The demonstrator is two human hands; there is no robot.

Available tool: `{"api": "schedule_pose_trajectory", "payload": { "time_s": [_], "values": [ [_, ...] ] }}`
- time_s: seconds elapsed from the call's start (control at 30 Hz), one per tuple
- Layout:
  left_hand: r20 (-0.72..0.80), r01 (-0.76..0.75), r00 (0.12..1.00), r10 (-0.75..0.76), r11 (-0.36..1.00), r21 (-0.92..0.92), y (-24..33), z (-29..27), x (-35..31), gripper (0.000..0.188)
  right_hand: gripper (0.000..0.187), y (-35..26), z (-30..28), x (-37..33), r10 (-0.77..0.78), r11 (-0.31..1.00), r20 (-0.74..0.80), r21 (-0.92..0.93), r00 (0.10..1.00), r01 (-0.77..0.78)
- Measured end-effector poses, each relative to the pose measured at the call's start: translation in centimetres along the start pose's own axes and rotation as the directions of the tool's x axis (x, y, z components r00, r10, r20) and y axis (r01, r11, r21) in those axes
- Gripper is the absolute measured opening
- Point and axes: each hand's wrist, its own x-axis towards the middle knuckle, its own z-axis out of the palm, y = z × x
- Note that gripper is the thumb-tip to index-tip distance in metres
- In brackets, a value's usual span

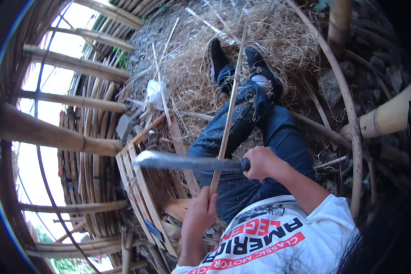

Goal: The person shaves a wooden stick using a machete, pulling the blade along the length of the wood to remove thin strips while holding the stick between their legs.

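My right hand (259, 162) is wrapped round the dark handle of a machete (187, 162). Its long grey blade points left and lies across a thin bamboo strip (230, 109), seemingly touching it above my lap. The near end of that strip is gripped in my left hand (199, 211), thumb laid along it. From there the strip runs away over my jeans (221, 125) to between my shoes. Whether the blade's edge bites into the strip cannot be made out.
Curly bamboo shavings (285, 34) cover the ground around my feet. To the left stand a slatted wooden crate (139, 192), a dark phone-like object (154, 231) and a white plastic bag (156, 94). A bamboo-pole wall (96, 150) rises beyond. Thick bamboo (383, 118) lies at right.
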Motion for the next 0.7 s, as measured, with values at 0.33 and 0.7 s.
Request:
{"api": "schedule_pose_trajectory", "payload": {
  "time_s": [0.33,0.7],
  "values": [
    [0.036,0.016,0.999,-0.016,1.000,0.002,0.4,-0.6,-1.8,0.015,0.025,5.1,-2.8,4.2,0.302,0.917,-0.157,0.317,0.940,-0.241],
    [0.098,0.023,0.995,-0.005,0.983,-0.184,-0.6,-0.3,-1.5,0.032,0.030,4.4,0.8,3.2,0.260,0.946,-0.465,0.298,0.847,-0.127]
  ]
}}
